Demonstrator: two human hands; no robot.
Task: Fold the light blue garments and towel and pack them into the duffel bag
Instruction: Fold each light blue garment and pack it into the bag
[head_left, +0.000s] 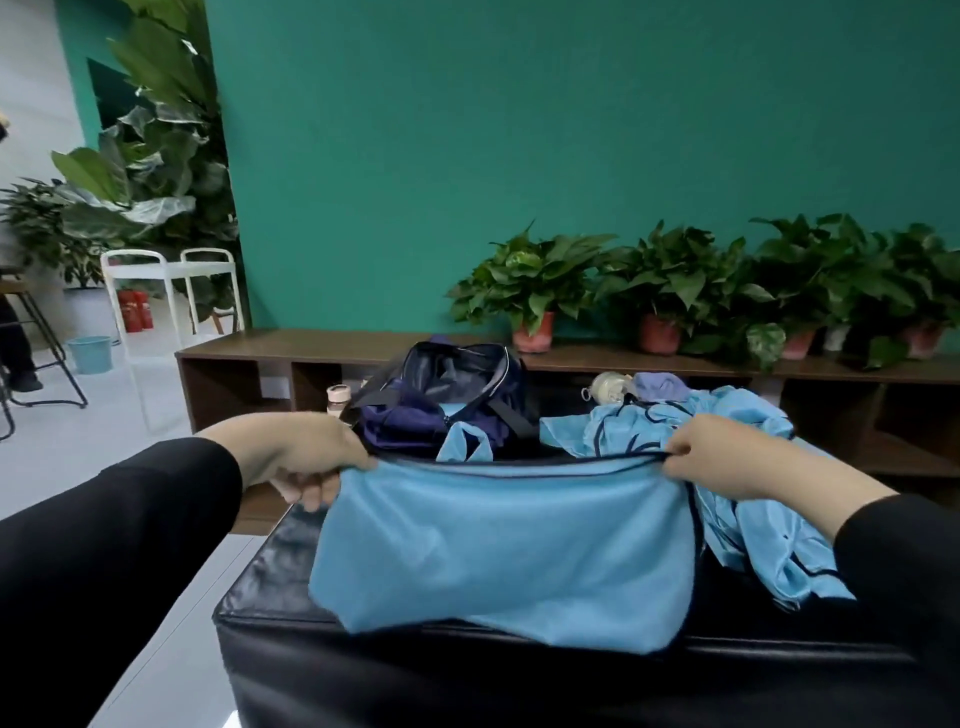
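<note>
Black padded table (270, 582) w/ navy duffel bag (441, 400) at back: both hands, left (306, 457) & right (711, 457), pinch light blue towel (504, 545) top corners, lifted; lower edge drags, risk uneven fold if corners slip.

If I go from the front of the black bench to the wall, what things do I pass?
Light blue cloth held up by both hands → navy duffel bag → wooden shelf → potted plant → green wall.
</note>
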